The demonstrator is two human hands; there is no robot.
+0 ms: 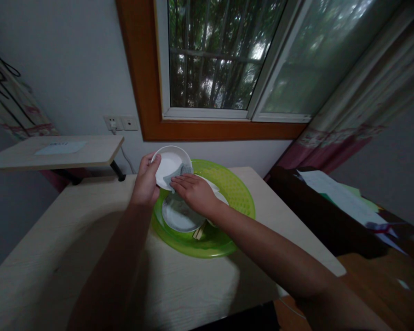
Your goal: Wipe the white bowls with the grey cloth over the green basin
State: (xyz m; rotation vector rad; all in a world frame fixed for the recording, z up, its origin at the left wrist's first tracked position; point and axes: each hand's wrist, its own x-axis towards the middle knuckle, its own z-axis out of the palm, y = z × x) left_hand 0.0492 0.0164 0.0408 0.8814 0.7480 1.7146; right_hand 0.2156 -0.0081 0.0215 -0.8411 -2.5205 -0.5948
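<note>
My left hand (146,179) grips a white plate (167,163) by its left rim, thumb on the inner face, and holds it tilted above a green basin (243,197). Pressed to the plate's lower right is a grey cloth (177,172), held under the closed fingers of my right hand (195,191). Below the hands, a second white plate (181,216) lies in the basin. More white dishware (221,198) shows partly behind my right wrist. Several light wooden sticks (199,232), perhaps chopsticks, poke out beside the lower plate; my right arm hides part of them.
The basin stands on a pale wooden table (100,248). A raised shelf (55,149) with a paper on it is at the left. A window (224,59) is behind, and a dark cabinet (296,202) bearing papers (341,195) stands to the right.
</note>
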